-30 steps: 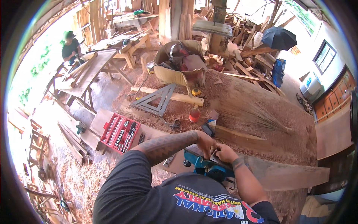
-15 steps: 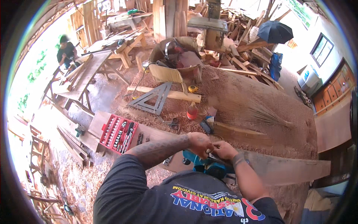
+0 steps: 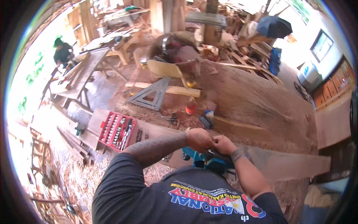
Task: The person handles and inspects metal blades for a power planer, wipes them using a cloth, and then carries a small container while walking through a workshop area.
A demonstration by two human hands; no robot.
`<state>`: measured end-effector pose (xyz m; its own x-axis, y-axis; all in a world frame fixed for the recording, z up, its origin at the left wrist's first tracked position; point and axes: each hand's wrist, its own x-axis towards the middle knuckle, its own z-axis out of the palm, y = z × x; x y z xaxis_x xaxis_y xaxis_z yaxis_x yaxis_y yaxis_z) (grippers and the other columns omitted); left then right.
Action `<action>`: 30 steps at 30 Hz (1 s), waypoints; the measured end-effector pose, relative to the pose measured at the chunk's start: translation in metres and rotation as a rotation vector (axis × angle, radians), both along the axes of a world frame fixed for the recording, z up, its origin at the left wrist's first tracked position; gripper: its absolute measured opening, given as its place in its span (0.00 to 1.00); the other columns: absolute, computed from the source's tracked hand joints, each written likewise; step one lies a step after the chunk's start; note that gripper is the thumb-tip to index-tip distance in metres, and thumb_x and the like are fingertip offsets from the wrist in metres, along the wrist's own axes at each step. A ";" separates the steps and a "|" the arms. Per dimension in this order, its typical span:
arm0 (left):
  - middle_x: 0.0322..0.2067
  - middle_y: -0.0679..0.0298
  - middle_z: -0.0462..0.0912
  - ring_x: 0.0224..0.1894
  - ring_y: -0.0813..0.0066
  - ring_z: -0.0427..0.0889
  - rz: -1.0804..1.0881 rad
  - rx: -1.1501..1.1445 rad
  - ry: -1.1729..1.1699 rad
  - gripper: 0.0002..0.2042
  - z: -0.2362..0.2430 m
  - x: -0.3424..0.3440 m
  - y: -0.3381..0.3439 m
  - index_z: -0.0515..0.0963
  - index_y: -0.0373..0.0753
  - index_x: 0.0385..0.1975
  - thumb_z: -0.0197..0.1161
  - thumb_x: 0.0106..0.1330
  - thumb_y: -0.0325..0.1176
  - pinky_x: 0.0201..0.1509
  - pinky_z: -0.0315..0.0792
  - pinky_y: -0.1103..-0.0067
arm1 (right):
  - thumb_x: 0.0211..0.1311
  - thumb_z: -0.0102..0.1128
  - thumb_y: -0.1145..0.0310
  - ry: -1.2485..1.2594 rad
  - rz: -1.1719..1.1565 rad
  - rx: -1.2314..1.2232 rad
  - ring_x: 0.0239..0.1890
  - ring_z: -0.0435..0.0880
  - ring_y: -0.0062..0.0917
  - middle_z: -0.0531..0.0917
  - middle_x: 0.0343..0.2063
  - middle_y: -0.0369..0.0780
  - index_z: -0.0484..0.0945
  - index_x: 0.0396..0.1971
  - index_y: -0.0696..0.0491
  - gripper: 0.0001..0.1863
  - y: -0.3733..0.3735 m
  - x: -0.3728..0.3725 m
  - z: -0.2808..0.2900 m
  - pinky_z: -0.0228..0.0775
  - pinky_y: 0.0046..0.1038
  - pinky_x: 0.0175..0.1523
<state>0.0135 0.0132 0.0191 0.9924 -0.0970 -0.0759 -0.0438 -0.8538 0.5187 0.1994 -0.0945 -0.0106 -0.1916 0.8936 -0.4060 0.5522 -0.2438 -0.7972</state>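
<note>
My left hand [image 3: 200, 140] and my right hand [image 3: 224, 145] are together, fingers bent in a pinch, just above a teal power tool [image 3: 210, 163]. The tool looks like a hand planer and rests on the plank bench in front of my body. What the fingers grip is small and blurred; I cannot make it out. To the left, a red socket set case [image 3: 118, 130] lies open with rows of sockets and a ratchet. Small dark bits [image 3: 139, 135] lie beside it. Beyond my hands are a blue and black object [image 3: 206, 120] and a bottle with red contents [image 3: 190, 108].
A large grey triangular square [image 3: 152, 95] leans over a pale wood strip [image 3: 175, 90], near a yellow tape measure [image 3: 191, 84]. A chair [image 3: 164, 71] stands behind. Wood shavings cover the ground. At far left a person [image 3: 63, 52] works by a long bench [image 3: 87, 71].
My left hand has turned slightly, its fingers now more curled against the right hand. The view has shifted a little and blurred. The tool stays in place.
</note>
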 end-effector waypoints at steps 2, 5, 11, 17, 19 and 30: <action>0.38 0.54 0.86 0.42 0.49 0.84 -0.034 0.047 0.053 0.17 -0.008 0.007 0.004 0.84 0.48 0.47 0.66 0.56 0.39 0.47 0.78 0.59 | 0.63 0.64 0.61 -0.001 -0.053 0.045 0.36 0.85 0.24 0.88 0.34 0.43 0.86 0.46 0.54 0.17 -0.003 -0.006 0.011 0.77 0.31 0.45; 0.38 0.54 0.88 0.42 0.49 0.85 -0.084 -0.005 0.149 0.14 0.001 0.025 0.005 0.87 0.46 0.40 0.67 0.56 0.42 0.46 0.77 0.60 | 0.59 0.62 0.66 -0.004 -0.034 0.153 0.32 0.84 0.24 0.87 0.31 0.41 0.85 0.41 0.56 0.13 -0.011 0.027 -0.045 0.76 0.30 0.42; 0.37 0.53 0.88 0.41 0.52 0.85 -0.181 -0.077 0.138 0.15 -0.010 0.038 0.017 0.89 0.41 0.36 0.70 0.53 0.43 0.46 0.76 0.61 | 0.55 0.66 0.65 -0.012 -0.063 0.063 0.31 0.83 0.24 0.86 0.26 0.40 0.84 0.34 0.58 0.12 -0.009 0.011 -0.021 0.75 0.30 0.40; 0.34 0.52 0.89 0.39 0.56 0.86 -0.319 0.150 0.105 0.15 -0.016 0.050 0.006 0.89 0.38 0.33 0.70 0.50 0.42 0.44 0.78 0.66 | 0.54 0.71 0.65 -0.230 0.112 0.081 0.44 0.86 0.31 0.87 0.42 0.44 0.83 0.45 0.57 0.18 0.008 0.017 -0.018 0.77 0.34 0.49; 0.32 0.50 0.88 0.38 0.54 0.87 -0.154 0.165 0.196 0.16 -0.003 0.048 0.002 0.88 0.37 0.32 0.70 0.49 0.42 0.44 0.78 0.64 | 0.55 0.71 0.66 -0.202 0.205 0.107 0.48 0.85 0.31 0.86 0.47 0.45 0.82 0.49 0.56 0.21 0.017 0.031 -0.045 0.77 0.35 0.51; 0.38 0.48 0.87 0.45 0.49 0.85 -0.028 0.081 0.097 0.19 0.009 0.020 -0.011 0.85 0.37 0.42 0.71 0.52 0.40 0.52 0.77 0.61 | 0.50 0.78 0.64 -0.037 0.330 0.127 0.41 0.85 0.28 0.89 0.39 0.40 0.85 0.42 0.55 0.19 0.045 0.042 -0.074 0.77 0.32 0.50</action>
